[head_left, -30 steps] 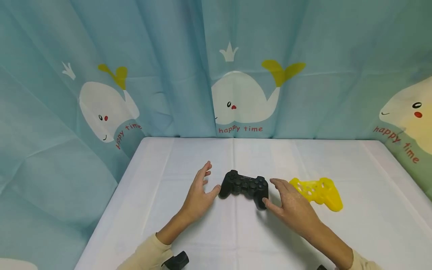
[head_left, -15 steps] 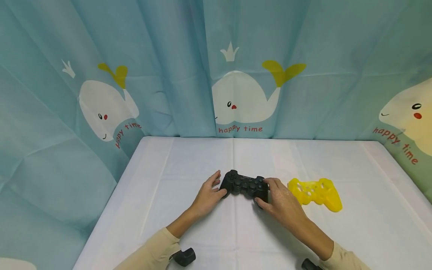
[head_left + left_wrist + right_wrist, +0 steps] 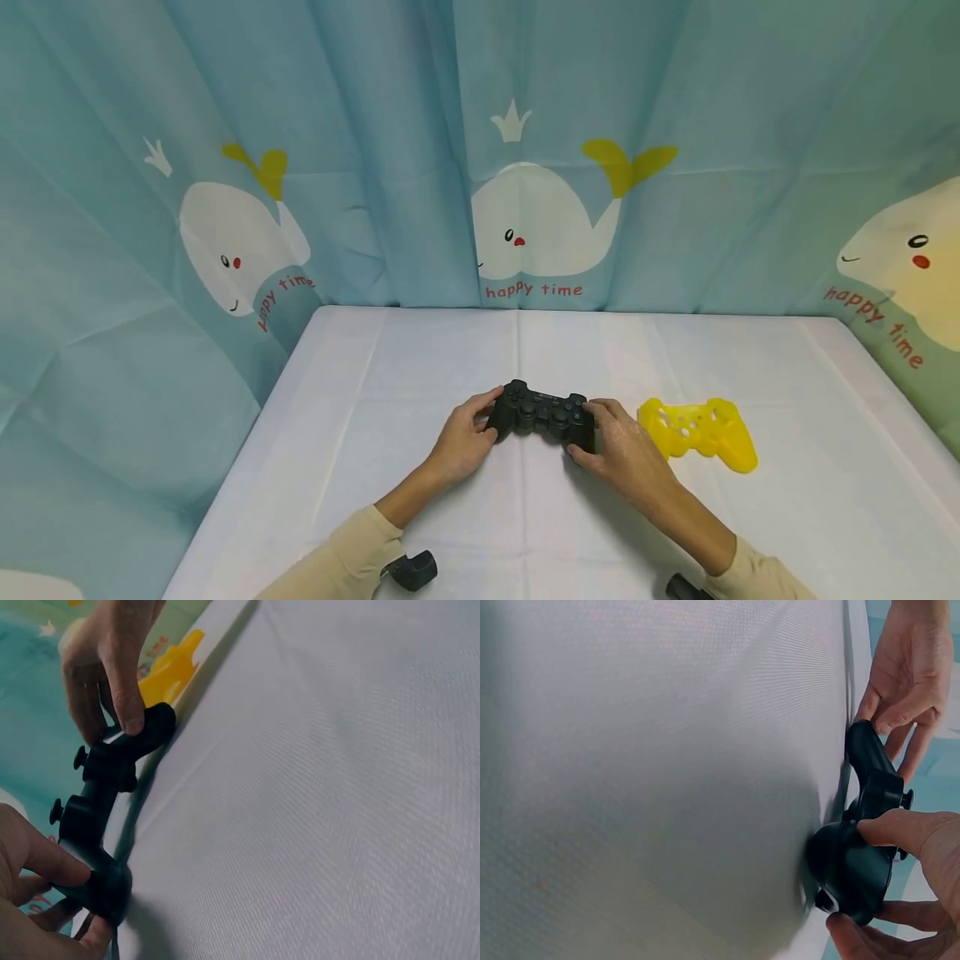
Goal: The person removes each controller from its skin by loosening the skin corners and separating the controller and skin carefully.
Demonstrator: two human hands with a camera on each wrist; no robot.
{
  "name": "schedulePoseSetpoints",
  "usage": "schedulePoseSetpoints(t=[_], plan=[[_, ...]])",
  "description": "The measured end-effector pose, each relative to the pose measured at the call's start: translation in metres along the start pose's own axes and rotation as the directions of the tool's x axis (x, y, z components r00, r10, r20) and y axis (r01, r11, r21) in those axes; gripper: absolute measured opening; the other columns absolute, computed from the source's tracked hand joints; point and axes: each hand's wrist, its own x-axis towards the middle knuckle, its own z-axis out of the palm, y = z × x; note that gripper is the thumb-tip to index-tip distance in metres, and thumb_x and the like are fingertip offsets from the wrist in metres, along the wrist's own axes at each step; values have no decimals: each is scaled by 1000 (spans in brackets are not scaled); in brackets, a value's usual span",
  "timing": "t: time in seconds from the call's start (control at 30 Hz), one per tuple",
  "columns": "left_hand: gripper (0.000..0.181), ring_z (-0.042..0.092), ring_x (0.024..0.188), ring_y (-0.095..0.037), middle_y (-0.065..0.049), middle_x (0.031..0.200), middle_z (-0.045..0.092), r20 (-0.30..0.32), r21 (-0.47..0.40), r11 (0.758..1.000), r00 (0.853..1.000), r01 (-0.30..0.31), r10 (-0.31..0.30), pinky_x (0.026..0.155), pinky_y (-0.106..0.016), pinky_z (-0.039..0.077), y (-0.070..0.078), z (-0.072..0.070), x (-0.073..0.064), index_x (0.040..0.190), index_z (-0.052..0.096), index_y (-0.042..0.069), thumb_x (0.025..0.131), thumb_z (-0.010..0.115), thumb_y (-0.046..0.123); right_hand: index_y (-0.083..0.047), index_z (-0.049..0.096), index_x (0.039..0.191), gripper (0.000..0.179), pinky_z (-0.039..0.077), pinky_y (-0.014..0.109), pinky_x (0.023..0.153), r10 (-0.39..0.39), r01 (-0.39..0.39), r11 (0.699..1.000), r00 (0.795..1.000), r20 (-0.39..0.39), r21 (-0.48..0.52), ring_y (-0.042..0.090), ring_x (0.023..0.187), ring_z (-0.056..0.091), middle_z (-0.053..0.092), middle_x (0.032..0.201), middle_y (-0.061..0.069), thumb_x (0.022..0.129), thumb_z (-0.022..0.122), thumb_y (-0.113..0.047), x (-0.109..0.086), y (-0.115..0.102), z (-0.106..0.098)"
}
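Note:
A black game controller (image 3: 542,412) sits over the middle of the white table, its front edge toward the person. My left hand (image 3: 459,440) grips its left handle, thumb on the near side and fingers at the far side. On the right handle, my right hand (image 3: 628,450) pinches with the thumb in front and fingers behind. The left wrist view shows the left thumb pressed on the controller (image 3: 94,802) near its handle end. In the right wrist view the right thumb lies on top of the controller (image 3: 851,862), with fingertips underneath.
A yellow controller-shaped cover (image 3: 701,433) with cut-out holes lies just right of the right hand. The white-clothed table (image 3: 420,358) meets a blue whale-print curtain (image 3: 405,167) at its back edge. Black wrist devices show below both hands.
Both hands have moved in from either side and closed on the controller's handles. The controller has stayed nearly in place; the yellow cover has not moved.

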Motion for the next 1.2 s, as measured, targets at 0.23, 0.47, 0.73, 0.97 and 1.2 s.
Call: schedulePoseSetpoints(t=[0.23, 0.47, 0.73, 0.97, 1.2], plan=[[63, 53, 126, -39, -26, 145, 48, 5, 19, 1000, 1000, -1, 1, 101, -46, 47, -1, 1, 0, 148, 49, 0, 88, 53, -16, 10, 61, 127, 63, 52, 53, 89, 27, -27, 1000, 999, 18, 7, 42, 103, 65, 59, 128, 23, 78, 88, -18, 0, 1, -1], [61, 55, 124, -37, -23, 142, 51, -5, -13, 999, 999, 32, -32, 99, -44, 49, -2, 1, 0, 146, 50, 0, 87, 53, -16, 10, 60, 127, 63, 53, 53, 88, -20, 20, 1000, 1000, 9, 11, 41, 102, 65, 59, 126, 23, 77, 89, -16, 3, 4, 2], [58, 58, 117, -36, -22, 134, 53, -11, -88, 995, 999, 36, -38, 93, -42, 52, -2, -1, -1, 140, 50, -2, 85, 57, -17, 9, 56, 131, 67, 51, 54, 93, -35, 35, 999, 999, 22, 21, 41, 110, 63, 60, 127, 25, 77, 89, -13, 6, 4, 3], [59, 60, 114, -36, -23, 132, 53, 1, -128, 991, 999, 42, -42, 92, -45, 51, -2, -1, -3, 140, 48, -2, 85, 60, -16, 8, 53, 135, 70, 49, 55, 95, -42, 42, 999, 999, 34, 17, 42, 115, 61, 59, 130, 25, 77, 88, -11, 8, 5, 1], [58, 61, 112, -34, -22, 129, 55, 19, -110, 993, 999, 42, -40, 90, -44, 52, -3, -3, -4, 138, 47, -1, 83, 62, -14, 9, 47, 140, 77, 47, 56, 98, -46, 45, 999, 998, 51, 19, 43, 120, 58, 57, 133, 27, 77, 87, -13, 8, 5, 2]])
